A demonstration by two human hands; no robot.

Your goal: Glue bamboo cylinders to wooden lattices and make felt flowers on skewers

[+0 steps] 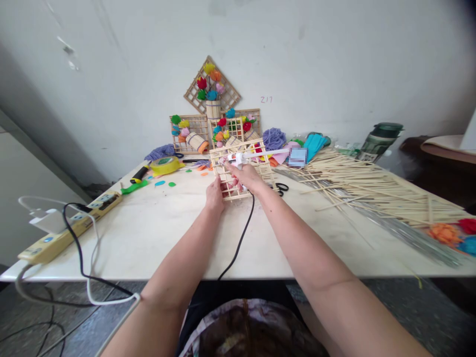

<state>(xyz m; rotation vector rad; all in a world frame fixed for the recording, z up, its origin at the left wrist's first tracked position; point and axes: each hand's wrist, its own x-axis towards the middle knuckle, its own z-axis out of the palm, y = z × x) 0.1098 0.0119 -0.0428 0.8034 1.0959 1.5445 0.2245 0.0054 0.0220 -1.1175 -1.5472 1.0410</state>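
My left hand (215, 193) grips the lower left edge of a square lattice of pale wooden sticks (268, 173), held tilted above the table. In my right hand (248, 178) is a white glue gun (240, 158), with fingers closed round its handle in front of the lattice. A long pale glue stick (273, 152) sticks out from its back toward the right. The gun's tip lies near the lattice's left side; whether it touches cannot be made out. From below the hand a black cord (241, 240) runs to the table's front edge.
Finished lattices with felt flowers (211, 82) lean on the wall. Loose sticks (357, 173) and silvery wires (401, 228) cover the right side. Black scissors (282, 188) lie beside the lattice. Leftward are yellow tape (165, 165), a cutter (140, 175) and a power strip (70, 230).
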